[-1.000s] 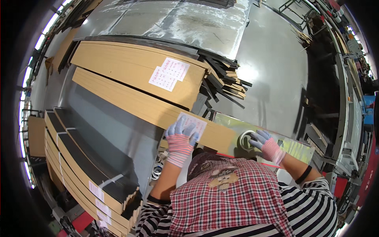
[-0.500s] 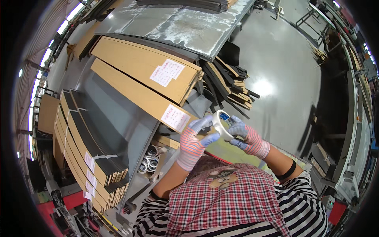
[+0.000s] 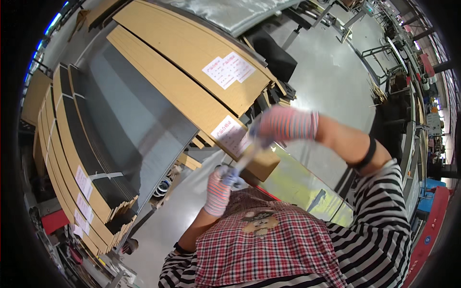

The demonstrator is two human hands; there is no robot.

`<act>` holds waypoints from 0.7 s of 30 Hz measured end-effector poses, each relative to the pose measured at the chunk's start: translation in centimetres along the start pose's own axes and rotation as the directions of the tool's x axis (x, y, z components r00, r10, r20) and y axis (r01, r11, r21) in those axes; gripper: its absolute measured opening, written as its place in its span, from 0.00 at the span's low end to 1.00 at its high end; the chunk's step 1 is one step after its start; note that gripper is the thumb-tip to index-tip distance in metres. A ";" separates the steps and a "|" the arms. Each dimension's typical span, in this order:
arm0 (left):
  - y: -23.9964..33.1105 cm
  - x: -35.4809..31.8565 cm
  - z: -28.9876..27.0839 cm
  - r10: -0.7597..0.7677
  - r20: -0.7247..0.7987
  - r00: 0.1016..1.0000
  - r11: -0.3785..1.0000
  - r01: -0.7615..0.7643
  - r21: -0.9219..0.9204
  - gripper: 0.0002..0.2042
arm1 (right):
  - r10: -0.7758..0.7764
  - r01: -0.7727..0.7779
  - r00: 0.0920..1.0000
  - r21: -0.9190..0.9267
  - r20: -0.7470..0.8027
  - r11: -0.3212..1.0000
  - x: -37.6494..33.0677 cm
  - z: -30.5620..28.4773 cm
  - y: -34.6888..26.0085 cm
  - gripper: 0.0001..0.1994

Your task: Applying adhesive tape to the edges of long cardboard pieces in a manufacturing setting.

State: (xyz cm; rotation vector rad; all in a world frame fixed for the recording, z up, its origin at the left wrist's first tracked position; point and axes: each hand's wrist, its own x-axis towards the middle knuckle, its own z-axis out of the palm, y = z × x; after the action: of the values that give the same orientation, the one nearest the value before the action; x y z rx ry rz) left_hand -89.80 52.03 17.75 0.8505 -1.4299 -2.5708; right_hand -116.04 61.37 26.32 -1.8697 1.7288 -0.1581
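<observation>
Pale tape [image 3: 247, 157] stretches slantwise between my hands, blurred by motion. My left hand [image 3: 220, 188], in a striped glove with bluish fingers, is closed on its lower end, just above the checked apron. Farther up and right, my right hand [image 3: 287, 126] is closed at the upper end; its fingers are smeared and partly turned away. Which hand has the roll I cannot tell. Behind the tape lies the near end of a long brown cardboard-wrapped bundle [image 3: 168, 85] with a white label [image 3: 231, 135]. Beside it is a second, wider bundle [image 3: 192, 45], labelled too.
Black-and-brown strapped bundles [image 3: 67, 144] are stacked at the left beside a grey tabletop [image 3: 129, 96]. Rolls of tape [image 3: 162, 187] sit below its edge. A yellow-green surface [image 3: 300, 185] is beneath my right arm. Dark strips and a black sheet [image 3: 271, 53] lie beyond the bundles.
My hands have drawn apart, the right one going up with a tape strip now between them. The roll seen earlier no longer shows clearly. My view has shifted nearer the bundles.
</observation>
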 end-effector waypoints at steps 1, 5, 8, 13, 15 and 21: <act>-1.4 1.3 -1.5 -0.024 -0.065 0.998 0.998 0.020 -0.053 0.15 | 0.205 -0.208 0.978 0.065 0.047 0.976 0.8 -0.9 2.5 0.12; -10.9 8.8 -6.1 0.093 -0.066 0.993 0.980 -0.080 0.182 0.14 | 0.522 -0.508 0.853 0.226 0.001 0.831 2.1 7.8 9.5 0.15; -13.1 9.7 -5.8 0.146 -0.049 0.988 0.977 -0.152 -0.151 0.12 | 0.514 -0.367 0.590 0.361 -0.623 0.858 0.5 9.9 5.0 0.29; -12.8 11.0 -5.6 -0.053 -0.062 0.997 0.987 0.043 -0.156 0.06 | 0.700 -0.379 0.554 0.612 -0.451 0.694 2.0 12.5 -7.2 0.40; -11.6 13.5 -6.9 -0.148 -0.015 0.989 0.903 0.141 0.405 0.18 | 0.629 -0.617 0.565 0.232 -0.534 0.752 2.7 12.9 -7.2 0.45; -19.0 17.1 -9.6 0.070 0.276 0.959 0.796 -0.221 0.564 0.16 | 0.632 -0.587 0.536 0.291 -0.559 0.755 3.1 13.5 -7.6 0.43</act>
State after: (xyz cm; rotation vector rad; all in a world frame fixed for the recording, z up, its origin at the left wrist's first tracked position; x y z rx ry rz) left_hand -95.78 49.82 -8.80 0.4368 -2.3378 -2.1740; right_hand -102.74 62.85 17.96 -1.0705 2.7065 -0.6155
